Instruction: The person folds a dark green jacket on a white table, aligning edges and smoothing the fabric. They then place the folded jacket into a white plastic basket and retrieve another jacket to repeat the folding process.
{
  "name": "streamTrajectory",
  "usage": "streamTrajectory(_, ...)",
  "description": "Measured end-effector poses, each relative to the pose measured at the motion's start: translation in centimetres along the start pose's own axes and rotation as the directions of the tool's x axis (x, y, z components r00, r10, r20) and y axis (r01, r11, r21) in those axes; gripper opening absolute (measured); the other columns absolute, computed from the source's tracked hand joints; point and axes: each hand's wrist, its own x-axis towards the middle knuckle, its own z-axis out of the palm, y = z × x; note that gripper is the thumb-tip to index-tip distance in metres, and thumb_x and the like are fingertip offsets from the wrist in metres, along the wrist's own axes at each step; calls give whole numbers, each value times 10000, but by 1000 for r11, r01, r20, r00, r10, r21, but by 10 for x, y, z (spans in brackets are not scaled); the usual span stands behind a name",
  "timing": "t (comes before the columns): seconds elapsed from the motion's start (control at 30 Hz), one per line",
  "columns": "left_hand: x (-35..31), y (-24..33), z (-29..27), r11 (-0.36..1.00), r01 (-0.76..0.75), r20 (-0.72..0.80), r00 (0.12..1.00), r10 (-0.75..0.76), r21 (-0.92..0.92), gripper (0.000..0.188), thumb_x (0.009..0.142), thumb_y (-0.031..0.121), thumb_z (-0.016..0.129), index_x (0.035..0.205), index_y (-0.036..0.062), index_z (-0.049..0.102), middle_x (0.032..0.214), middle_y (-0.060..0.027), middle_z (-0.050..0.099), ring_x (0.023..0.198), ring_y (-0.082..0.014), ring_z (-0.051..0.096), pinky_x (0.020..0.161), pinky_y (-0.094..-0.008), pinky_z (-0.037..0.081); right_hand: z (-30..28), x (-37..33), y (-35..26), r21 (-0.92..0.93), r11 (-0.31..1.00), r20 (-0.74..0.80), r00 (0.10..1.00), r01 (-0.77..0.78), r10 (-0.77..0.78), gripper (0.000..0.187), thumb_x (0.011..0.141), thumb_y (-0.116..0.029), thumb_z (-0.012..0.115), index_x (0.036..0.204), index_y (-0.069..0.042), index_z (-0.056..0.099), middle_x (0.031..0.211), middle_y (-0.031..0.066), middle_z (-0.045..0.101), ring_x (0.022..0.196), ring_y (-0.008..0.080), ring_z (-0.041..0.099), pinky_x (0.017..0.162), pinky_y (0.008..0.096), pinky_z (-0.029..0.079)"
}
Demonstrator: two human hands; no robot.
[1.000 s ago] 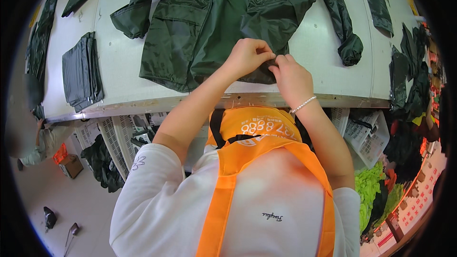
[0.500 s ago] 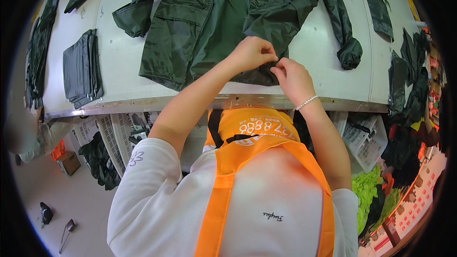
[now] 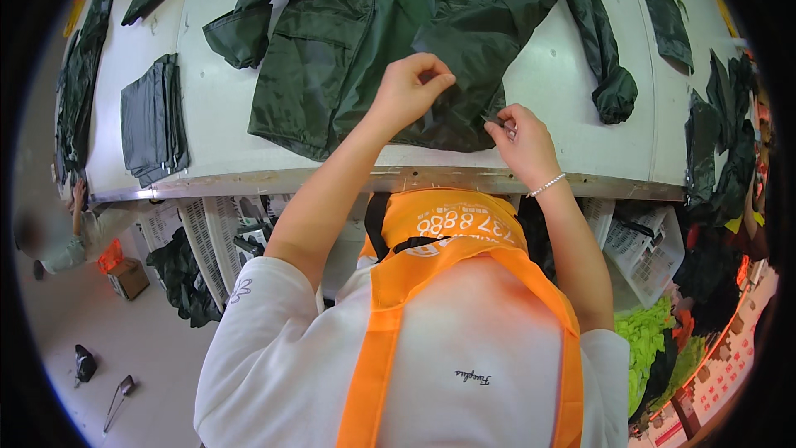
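Right of centre, my right hand (image 3: pixel 529 145) pinches the dark green jacket (image 3: pixel 311 75) at its lower edge.
Beyond, my left hand (image 3: pixel 405 90) has fingertips together; the jacket lies top-centre on the white surface (image 3: pixel 557 87). Holding that edge taut should help.

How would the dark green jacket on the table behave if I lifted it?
The jacket would likely flop, since it lies in soft creases. Its glossy sheen suggests it may feel slippery. Its outspread sleeves would probably dangle.
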Motion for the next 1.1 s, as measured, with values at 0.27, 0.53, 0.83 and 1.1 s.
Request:
streamTrajectory(0.27,-1,-4,1,995,6,-17,1000,-8,-98,79,832,44,627,817,-30,605,940,-82,673,787,-100,602,721,-234,465,33,31,23,193,968,-244,963,161,-112,232,822,-184,685,936,-33,551,927,112,612,819,254,640,693,322,511)
streamTrajectory(0.53,-8,-6,2,989,65,35,998,-61,-130,74,872,43,598,903,-22,616,1019,-61,657,845,-70,578,795,-214,459,38,44,9,115,967,-203,958,229,-203,232,826,-222,669,954,-69,550,931,78,611,770,252,632,640,350,494)
streamTrajectory(0.83,-15,-8,3,968,88,93,993,-68,-237,52,868,22,584,825,0,569,1073,-98,642,910,-93,542,833,-240,419,42,52,7,96,965,-216,951,245,-220,195,827,-213,660,916,-81,546,883,60,615,734,271,618,605,372,476)
streamTrajectory(1.1,-20,-23,5,953,68,22,998,-64,-294,81,864,11,577,792,3,540,1030,-100,661,894,-98,565,786,-233,435,46,53,7,88,972,-178,963,218,-200,173,823,-203,663,882,-82,554,852,58,617,722,272,615,602,372,474)
